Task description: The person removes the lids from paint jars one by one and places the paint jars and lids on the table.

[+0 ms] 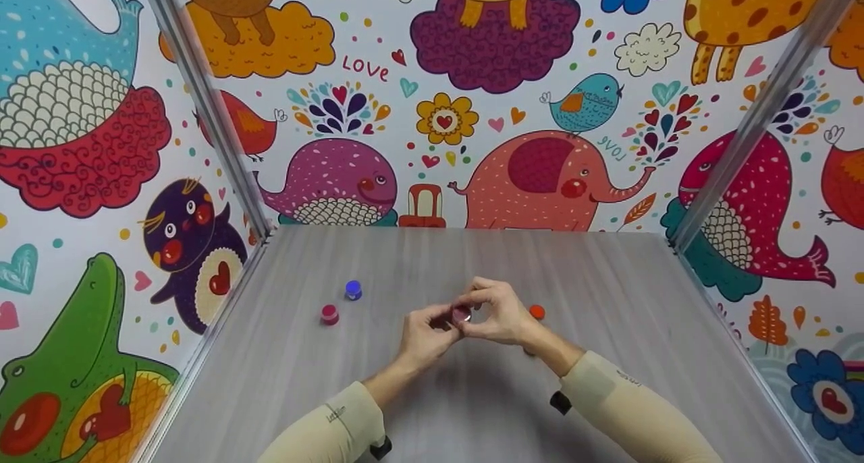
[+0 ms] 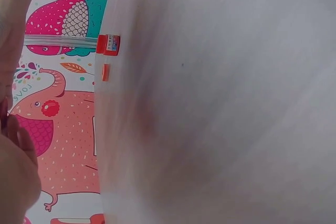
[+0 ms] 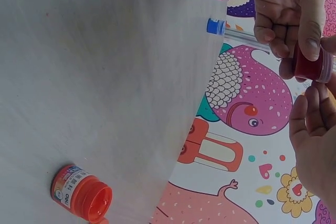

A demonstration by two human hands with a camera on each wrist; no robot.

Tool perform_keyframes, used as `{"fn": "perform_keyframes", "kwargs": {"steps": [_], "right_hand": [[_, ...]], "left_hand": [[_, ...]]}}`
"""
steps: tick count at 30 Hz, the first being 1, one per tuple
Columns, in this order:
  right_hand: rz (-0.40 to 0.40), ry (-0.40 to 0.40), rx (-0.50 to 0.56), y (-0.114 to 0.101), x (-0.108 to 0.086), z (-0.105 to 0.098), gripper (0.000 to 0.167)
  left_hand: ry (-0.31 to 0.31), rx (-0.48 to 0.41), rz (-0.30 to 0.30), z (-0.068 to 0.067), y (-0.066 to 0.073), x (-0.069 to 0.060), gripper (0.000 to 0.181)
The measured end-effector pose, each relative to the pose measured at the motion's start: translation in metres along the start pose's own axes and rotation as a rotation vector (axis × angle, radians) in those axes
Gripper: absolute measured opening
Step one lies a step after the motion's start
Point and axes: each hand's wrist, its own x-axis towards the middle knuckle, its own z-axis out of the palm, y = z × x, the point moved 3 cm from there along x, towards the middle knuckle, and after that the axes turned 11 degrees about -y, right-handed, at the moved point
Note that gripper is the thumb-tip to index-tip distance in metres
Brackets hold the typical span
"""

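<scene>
In front of me both hands hold a small dark red paint jar [image 1: 461, 314]. My left hand [image 1: 426, 335] grips its body, with the thumb lying along the dark red side [image 3: 308, 66] in the right wrist view. The thumb and fingers of my right hand [image 1: 501, 312] pinch the jar's other, clearer-looking end. That end is partly covered by fingers, so I cannot tell whether the lid is loose. In the left wrist view the jar is mostly hidden behind the hands.
An uncapped orange-red paint jar [image 3: 76, 192] stands to the right, its orange lid [image 2: 105, 72] beside it on the table. My right forearm mostly covers that jar in the head view. Pink [image 1: 329, 314] and blue [image 1: 353, 290] jars stand at left. Patterned walls enclose the grey table [image 1: 607, 267].
</scene>
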Motion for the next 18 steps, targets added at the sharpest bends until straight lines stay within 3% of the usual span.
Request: {"fn": "perform_keyframes", "kwargs": {"steps": [4,12,18], "right_hand": [[-0.031,-0.033,0.000,0.001,0.001,0.001,0.029],[-0.031,-0.067,-0.024,0.034,-0.003,0.012,0.038],[-0.022,-0.083,-0.045,0.041,-0.005,0.011,0.039]], "left_hand": [[-0.014,-0.018,-0.001,0.000,-0.002,0.000,0.023],[-0.009,-0.026,0.028,0.000,-0.003,-0.001,0.023],[0.003,-0.018,0.047,-0.001,-0.005,-0.001,0.017]]}}
